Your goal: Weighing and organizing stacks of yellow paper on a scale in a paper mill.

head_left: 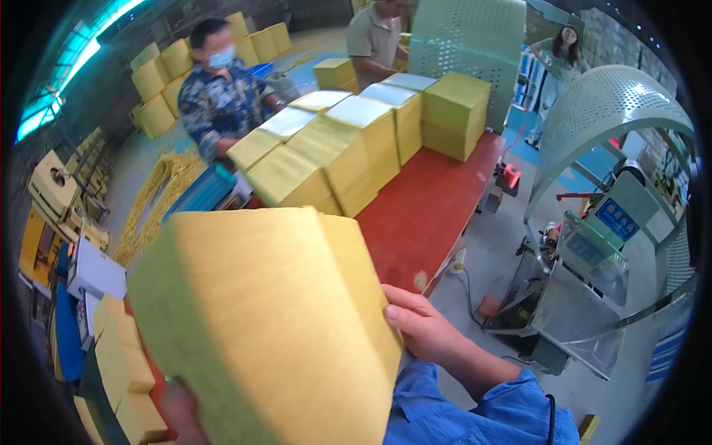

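A thick stack of yellow paper (pixel 278 311) is held up close in front of me, tilted, between my two hands. At its right side my right hand (pixel 415 319) grips the edge, fingers bent behind it and the thumb along the side. My left hand (pixel 182 411), blurred and mostly hidden, presses the lower left side of the same stack. Just beyond, blocks of stacked yellow paper (pixel 334 159) stand in rows on a red tabletop (pixel 423 215). White sheets (pixel 361 110) lie on top of several blocks.
Behind the table's left side stands a masked co-worker (pixel 222 96); another person (pixel 374 41) is at the far end, a third (pixel 560 55) farther right. A machine with a perforated curved guard (pixel 612 111) stands at right. More yellow paper blocks (pixel 122 363) sit at lower left.
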Tool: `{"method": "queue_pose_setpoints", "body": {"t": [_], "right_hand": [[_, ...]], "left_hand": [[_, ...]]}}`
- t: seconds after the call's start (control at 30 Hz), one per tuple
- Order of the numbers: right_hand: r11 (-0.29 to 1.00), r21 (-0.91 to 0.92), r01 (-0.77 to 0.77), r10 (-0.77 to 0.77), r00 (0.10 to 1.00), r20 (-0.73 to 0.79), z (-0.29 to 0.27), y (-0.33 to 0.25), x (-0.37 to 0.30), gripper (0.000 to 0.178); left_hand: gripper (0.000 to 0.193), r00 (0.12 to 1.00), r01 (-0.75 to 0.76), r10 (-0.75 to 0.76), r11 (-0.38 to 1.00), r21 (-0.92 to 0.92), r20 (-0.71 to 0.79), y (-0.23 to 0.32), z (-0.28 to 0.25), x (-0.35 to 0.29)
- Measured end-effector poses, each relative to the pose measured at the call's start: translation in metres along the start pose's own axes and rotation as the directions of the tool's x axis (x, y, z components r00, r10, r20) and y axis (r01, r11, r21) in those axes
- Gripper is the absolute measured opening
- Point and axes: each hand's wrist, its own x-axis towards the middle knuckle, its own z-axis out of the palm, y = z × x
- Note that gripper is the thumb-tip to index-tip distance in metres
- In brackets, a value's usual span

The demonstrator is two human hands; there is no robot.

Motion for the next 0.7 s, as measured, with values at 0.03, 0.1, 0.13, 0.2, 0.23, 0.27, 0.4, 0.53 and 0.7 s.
{"method": "queue_pose_setpoints", "body": {"t": [0.03, 0.1, 0.13, 0.2, 0.23, 0.27, 0.4, 0.53, 0.7], "right_hand": [[0.999, 0.047, -0.014, 0.017, 0.997, -0.077, -0.029, -0.003, 0.002, 0.048], [0.989, 0.142, -0.032, 0.058, 0.982, -0.180, -0.060, -0.015, 0.005, 0.046], [0.990, 0.117, -0.073, 0.099, 0.967, -0.235, -0.104, -0.029, 0.018, 0.044], [0.981, 0.102, -0.165, 0.187, 0.944, -0.273, -0.209, -0.048, 0.039, 0.042], [0.982, 0.108, -0.157, 0.181, 0.944, -0.277, -0.241, -0.051, 0.046, 0.042], [0.969, 0.080, -0.233, 0.246, 0.895, -0.373, -0.267, -0.055, 0.055, 0.042], [0.944, 0.020, -0.329, 0.292, 0.805, -0.516, -0.357, -0.073, 0.088, 0.044], [0.965, -0.182, -0.188, 0.026, 0.762, -0.647, -0.415, -0.079, 0.112, 0.042], [0.424, -0.904, -0.057, -0.764, 0.514, -0.391, -0.395, -0.096, 0.103, 0.028]], "left_hand": [[0.081, 1.000, -0.011, 0.011, 1.000, 0.005, 0.018, -0.008, 0.020, 0.017], [0.073, 0.944, 0.245, -0.254, 0.967, 0.067, 0.209, 0.014, 0.073, 0.054], [0.073, 0.926, 0.203, -0.228, 0.973, 0.112, 0.301, -0.006, 0.104, 0.094], [0.066, 0.885, 0.371, -0.338, 0.927, -0.047, 0.321, -0.040, 0.190, 0.155], [0.066, 0.882, 0.371, -0.339, 0.928, -0.038, 0.326, -0.062, 0.213, 0.181], [0.063, 0.852, 0.439, -0.397, 0.897, -0.051, 0.341, -0.087, 0.231, 0.205], [0.053, 0.780, 0.580, -0.487, 0.798, -0.164, 0.393, -0.133, 0.299, 0.279], [0.056, 0.812, 0.531, -0.452, 0.835, -0.146, 0.369, -0.142, 0.365, 0.332], [0.060, 0.838, 0.461, -0.436, 0.887, 0.001, 0.329, -0.144, 0.430, 0.377]]}}
